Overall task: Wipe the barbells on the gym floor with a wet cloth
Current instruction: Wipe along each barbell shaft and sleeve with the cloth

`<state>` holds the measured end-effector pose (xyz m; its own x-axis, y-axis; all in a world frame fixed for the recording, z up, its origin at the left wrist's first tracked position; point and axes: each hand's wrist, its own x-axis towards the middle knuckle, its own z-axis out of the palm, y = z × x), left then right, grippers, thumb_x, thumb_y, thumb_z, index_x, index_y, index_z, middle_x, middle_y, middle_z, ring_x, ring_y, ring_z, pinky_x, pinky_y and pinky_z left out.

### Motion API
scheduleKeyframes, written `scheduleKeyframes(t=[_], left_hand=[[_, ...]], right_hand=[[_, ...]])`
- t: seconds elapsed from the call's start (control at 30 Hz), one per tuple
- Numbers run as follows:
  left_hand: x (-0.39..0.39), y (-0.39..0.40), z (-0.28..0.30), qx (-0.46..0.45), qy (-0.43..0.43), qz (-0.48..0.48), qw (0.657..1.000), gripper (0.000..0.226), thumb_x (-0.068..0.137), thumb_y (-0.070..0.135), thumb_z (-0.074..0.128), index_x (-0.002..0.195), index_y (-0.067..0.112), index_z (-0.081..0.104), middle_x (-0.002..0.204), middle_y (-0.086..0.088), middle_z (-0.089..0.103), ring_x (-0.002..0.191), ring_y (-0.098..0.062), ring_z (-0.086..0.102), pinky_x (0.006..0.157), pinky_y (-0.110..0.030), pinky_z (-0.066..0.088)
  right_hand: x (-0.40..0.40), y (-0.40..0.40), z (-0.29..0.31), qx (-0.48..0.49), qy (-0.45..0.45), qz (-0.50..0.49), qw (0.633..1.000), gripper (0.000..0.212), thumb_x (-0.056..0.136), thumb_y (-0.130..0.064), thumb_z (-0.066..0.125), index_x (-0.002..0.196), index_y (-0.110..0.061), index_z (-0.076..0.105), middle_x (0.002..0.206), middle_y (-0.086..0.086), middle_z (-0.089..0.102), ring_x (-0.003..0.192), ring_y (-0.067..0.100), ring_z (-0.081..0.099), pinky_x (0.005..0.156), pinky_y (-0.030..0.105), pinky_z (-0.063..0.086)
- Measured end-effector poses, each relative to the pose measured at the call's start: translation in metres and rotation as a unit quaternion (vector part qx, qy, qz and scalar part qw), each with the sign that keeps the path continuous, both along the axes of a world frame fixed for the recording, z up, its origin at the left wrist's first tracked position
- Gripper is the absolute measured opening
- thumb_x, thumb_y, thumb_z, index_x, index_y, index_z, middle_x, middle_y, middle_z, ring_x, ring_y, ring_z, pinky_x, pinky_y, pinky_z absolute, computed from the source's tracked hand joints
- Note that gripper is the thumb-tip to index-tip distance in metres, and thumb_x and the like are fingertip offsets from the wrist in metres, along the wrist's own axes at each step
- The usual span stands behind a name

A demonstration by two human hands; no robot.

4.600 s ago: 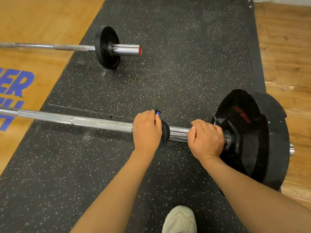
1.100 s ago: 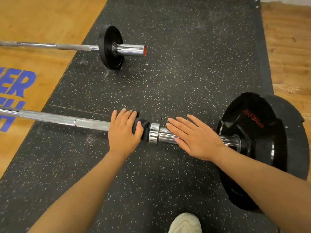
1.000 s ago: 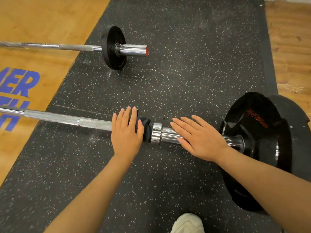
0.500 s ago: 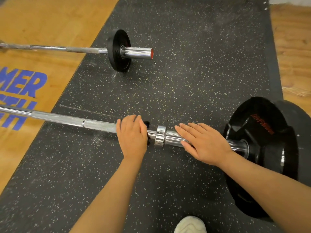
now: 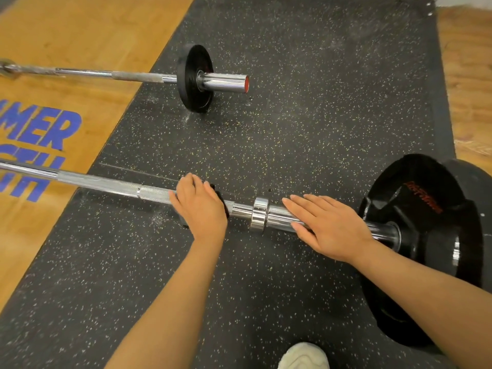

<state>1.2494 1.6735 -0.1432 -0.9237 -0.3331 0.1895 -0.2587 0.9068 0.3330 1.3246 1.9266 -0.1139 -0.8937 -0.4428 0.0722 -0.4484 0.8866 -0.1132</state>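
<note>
The near barbell (image 5: pixel 106 183) lies across the black speckled mat, its chrome collar (image 5: pixel 259 214) and sleeve leading to big black plates (image 5: pixel 426 235) at the right. My left hand (image 5: pixel 199 206) grips a dark cloth (image 5: pixel 222 202) wrapped round the knurled shaft just left of the collar; only the cloth's edge shows past my fingers. My right hand (image 5: pixel 327 225) lies flat with straight fingers on the sleeve between collar and plates. A second barbell (image 5: pixel 133 75) with one small black plate (image 5: pixel 195 78) and a red-capped sleeve end lies further away.
The rubber mat (image 5: pixel 306 115) runs down the middle, with wooden floor (image 5: pixel 80 35) bearing blue letters at the left and more wood at the right. A light shoe (image 5: pixel 303 356) shows at the bottom edge.
My left hand slid the cloth leftward along the shaft, away from the collar, and curled tighter round it. My right hand released its grip and now lies flat on the sleeve.
</note>
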Motion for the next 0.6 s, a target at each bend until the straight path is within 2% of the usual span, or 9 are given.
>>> scheduleKeyframes(t=[0.1,0.2,0.27,0.43,0.6], left_hand=[[0.027,0.026,-0.001,0.033,0.024,-0.078,0.996,0.058,0.102,0.031,0.016,0.114,-0.005,0.06,0.121,-0.013,0.056,0.124,-0.033,0.047,0.118,-0.049,0.014],[0.046,0.038,-0.003,0.019,0.043,-0.158,0.986,0.061,0.106,0.034,0.014,0.129,-0.003,0.056,0.134,-0.013,0.055,0.132,-0.03,0.042,0.118,-0.041,0.004],[0.032,0.026,-0.004,-0.008,0.041,-0.149,0.988,0.065,0.106,0.035,0.01,0.129,-0.003,0.056,0.133,-0.014,0.055,0.13,-0.03,0.045,0.118,-0.042,0.006],[0.01,0.02,0.001,0.017,0.005,-0.014,1.0,0.064,0.099,0.032,0.014,0.131,-0.008,0.053,0.135,-0.018,0.053,0.132,-0.033,0.043,0.118,-0.047,0.011],[0.037,0.041,-0.002,0.006,0.022,-0.131,0.991,0.056,0.103,0.028,0.02,0.133,-0.007,0.052,0.136,-0.016,0.053,0.133,-0.033,0.042,0.118,-0.049,0.011]], right_hand=[[-0.001,0.0,0.001,0.0,0.002,0.0,1.0,0.062,0.107,-0.046,0.014,0.141,-0.015,0.056,0.132,0.007,0.065,0.115,0.029,0.066,0.095,0.043,0.054],[0.001,-0.001,0.002,0.0,0.003,-0.002,1.0,0.062,0.107,-0.046,0.015,0.14,-0.014,0.058,0.131,0.007,0.066,0.114,0.029,0.066,0.094,0.043,0.055],[0.002,0.0,0.0,-0.001,0.006,-0.001,1.0,0.062,0.107,-0.046,0.015,0.14,-0.015,0.058,0.131,0.007,0.065,0.114,0.029,0.066,0.094,0.043,0.055],[0.001,0.0,0.002,-0.002,0.003,0.0,1.0,0.061,0.107,-0.046,0.016,0.139,-0.015,0.058,0.131,0.007,0.066,0.113,0.029,0.067,0.094,0.042,0.055],[0.001,0.0,0.002,0.005,0.01,0.001,1.0,0.059,0.107,-0.045,0.018,0.14,-0.014,0.056,0.131,0.008,0.065,0.114,0.03,0.066,0.095,0.044,0.054]])
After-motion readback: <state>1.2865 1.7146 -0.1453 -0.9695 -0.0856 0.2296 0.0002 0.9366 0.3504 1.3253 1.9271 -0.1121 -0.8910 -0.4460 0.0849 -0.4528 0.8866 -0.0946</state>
